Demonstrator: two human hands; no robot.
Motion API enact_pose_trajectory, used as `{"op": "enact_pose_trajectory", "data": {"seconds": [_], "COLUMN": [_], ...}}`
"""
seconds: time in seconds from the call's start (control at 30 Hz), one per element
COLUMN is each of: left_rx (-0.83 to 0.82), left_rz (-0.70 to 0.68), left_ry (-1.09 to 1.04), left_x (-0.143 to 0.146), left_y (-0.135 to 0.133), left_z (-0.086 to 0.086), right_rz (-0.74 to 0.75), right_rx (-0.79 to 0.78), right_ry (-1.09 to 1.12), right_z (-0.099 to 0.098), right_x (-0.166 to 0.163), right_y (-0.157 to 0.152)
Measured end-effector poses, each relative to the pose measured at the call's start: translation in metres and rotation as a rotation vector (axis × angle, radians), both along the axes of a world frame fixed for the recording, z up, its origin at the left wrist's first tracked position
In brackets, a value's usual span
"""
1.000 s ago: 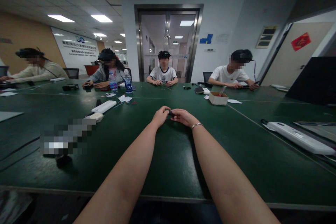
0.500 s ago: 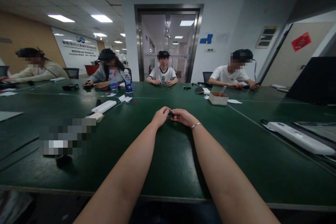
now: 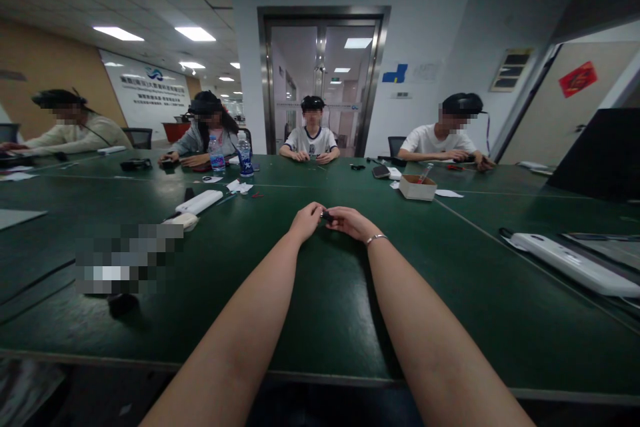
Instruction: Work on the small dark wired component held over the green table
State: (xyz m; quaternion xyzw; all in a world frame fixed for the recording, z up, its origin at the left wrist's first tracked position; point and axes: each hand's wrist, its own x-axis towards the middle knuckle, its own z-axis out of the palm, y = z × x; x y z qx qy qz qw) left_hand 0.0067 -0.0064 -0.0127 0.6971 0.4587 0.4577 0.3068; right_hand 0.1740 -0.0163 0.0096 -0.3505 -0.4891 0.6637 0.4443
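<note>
Small black object (image 3: 327,216), partly hidden, held between left hand (image 3: 307,222) and right hand (image 3: 351,223), mid-scene, exact shape unclear.

A thin silver-coloured bracelet (image 3: 377,238) is worn just behind the grip of the right hand (image 3: 349,223), and both forearms (image 3: 250,307) are bared.

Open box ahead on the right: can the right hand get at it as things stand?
Probably, with a farther reach: only green tabletop shows between the right hand and the open box. But that hand's grip is busy with the small black object.
</note>
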Motion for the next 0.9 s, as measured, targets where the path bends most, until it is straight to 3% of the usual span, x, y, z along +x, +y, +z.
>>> {"op": "enact_pose_trajectory", "data": {"seconds": [0.2,0.9], "left_rx": [-0.013,-0.027], "left_rz": [0.062,0.029], "left_ry": [-0.042,-0.006], "left_x": [0.0019,-0.001], "left_y": [0.0036,0.0038], "left_z": [0.0016,-0.0014], "right_rz": [-0.008,-0.004], "right_rx": [-0.011,-0.01], "right_ry": [-0.011,-0.006], "right_z": [-0.0001,0.0007], "right_x": [-0.0002,-0.0002], "right_y": [0.0007,0.0]}}
